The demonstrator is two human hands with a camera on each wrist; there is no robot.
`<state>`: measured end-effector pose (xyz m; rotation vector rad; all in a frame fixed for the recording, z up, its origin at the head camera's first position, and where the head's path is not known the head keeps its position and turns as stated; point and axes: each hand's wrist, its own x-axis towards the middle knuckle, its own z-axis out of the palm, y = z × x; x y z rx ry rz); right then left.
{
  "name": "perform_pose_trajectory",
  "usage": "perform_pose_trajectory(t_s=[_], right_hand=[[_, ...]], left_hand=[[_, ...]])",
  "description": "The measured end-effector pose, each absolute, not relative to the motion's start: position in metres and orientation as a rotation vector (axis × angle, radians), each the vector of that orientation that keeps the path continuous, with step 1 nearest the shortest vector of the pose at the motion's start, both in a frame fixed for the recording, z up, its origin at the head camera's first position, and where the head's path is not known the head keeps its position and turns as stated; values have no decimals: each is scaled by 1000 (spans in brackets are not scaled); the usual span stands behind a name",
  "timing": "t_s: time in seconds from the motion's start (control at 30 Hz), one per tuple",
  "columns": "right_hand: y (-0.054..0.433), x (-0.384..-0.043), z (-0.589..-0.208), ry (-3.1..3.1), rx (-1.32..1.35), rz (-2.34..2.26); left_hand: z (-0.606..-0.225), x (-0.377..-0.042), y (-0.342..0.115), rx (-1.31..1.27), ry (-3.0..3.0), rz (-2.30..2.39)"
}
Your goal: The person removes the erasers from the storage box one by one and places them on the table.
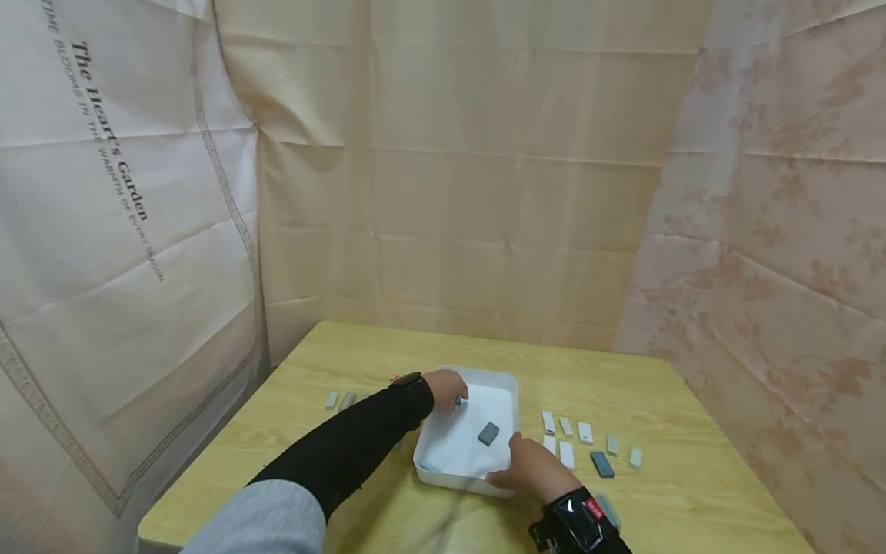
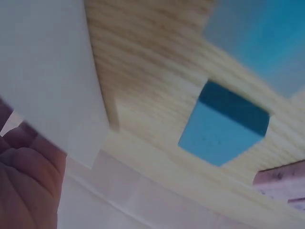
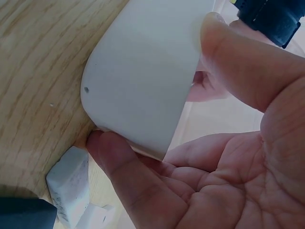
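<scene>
A shallow white tray (image 1: 498, 392) stands on the table. My left hand (image 1: 446, 387) reaches over its left side, fingers pointing down, and pinches a small blue-grey block (image 1: 458, 400). In the left wrist view the tray's wall (image 2: 47, 67) hides those fingertips. My right hand (image 1: 536, 471) grips the near right corner. In the right wrist view its thumb (image 3: 228, 57) lies at the rim and the fingers curl around the outer wall (image 3: 138, 71). A dark grey block (image 1: 488, 434) lies inside the tray, and a pale blue piece (image 1: 431, 467) shows in its near left corner.
Right of the tray lie several white blocks (image 1: 566, 454), pale green ones (image 1: 635, 457) and a dark blue block (image 1: 602, 464). Left of it are a light green block (image 1: 332, 400) and a grey one (image 1: 348, 401). Cloth curtains (image 1: 443, 192) hang behind the table (image 1: 588, 377).
</scene>
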<state>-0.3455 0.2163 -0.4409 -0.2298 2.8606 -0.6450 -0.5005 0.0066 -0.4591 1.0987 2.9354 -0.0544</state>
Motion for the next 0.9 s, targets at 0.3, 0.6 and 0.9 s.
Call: perform_pose_trajectory(t_s=[0.3, 0.6, 0.9], right_hand=[[193, -327, -453, 2852, -171, -686], [171, -306, -463, 2852, -145, -696], [156, -288, -468, 2884, -198, -764]], left_hand=[[-460, -477, -6, 1193, 2945, -224], [-454, -455, -39, 1146, 2852, 4], [-438, -452, -124, 1055, 2925, 312]])
